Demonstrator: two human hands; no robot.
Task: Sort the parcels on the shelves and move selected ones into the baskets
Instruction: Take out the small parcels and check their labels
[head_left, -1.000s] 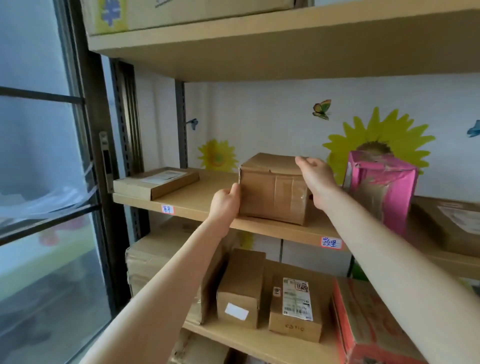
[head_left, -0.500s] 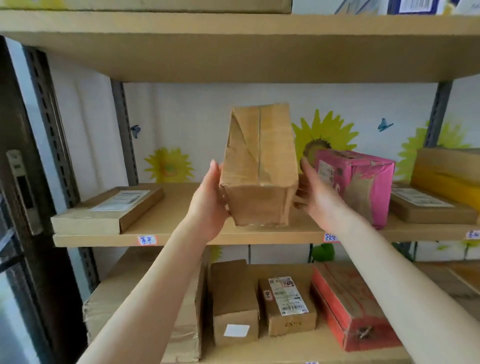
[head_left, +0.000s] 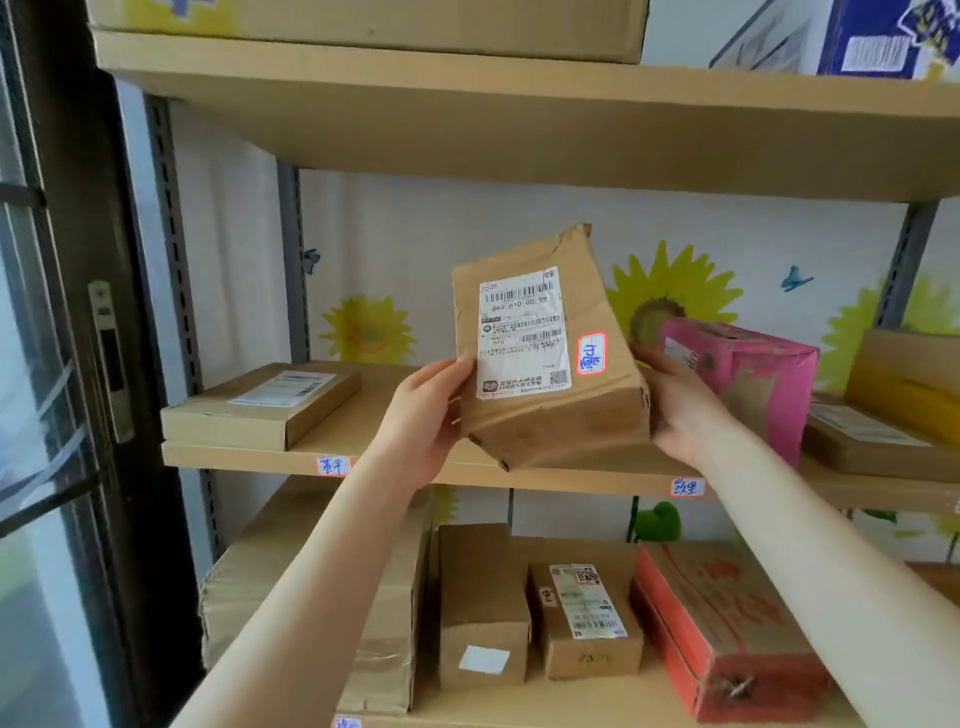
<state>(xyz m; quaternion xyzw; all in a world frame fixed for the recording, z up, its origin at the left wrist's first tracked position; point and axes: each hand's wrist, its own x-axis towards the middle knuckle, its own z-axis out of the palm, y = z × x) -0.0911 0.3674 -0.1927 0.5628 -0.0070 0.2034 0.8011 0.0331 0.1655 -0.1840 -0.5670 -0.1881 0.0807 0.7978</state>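
Gripped a dented brown cardboard parcel (head_left: 545, 431) between left hand (head_left: 421, 421) and right hand (head_left: 675, 405), fingers curled round its sides, white label up, above the shelf (head_left: 234, 460). Noted beside the right hand a crumpled pink box (head_left: 753, 379); left of the left hand, a flat carton (head_left: 249, 421).

White wall (head_left: 441, 218) at the back of my view. Large yellow sunflower decal (head_left: 670, 306) right of centre, a smaller one (head_left: 369, 332) left of it, and a third (head_left: 852, 343) partly hidden far right. Blue butterfly sticker (head_left: 795, 278) sits between the last two. A smaller, darker butterfly (head_left: 310, 260) is further left. Green heart-shaped leaf decal (head_left: 658, 522) lower down. Dark door frame (head_left: 104, 208) at left, with a metal handle plate (head_left: 109, 358) and a glass pane (head_left: 31, 571) beside it.
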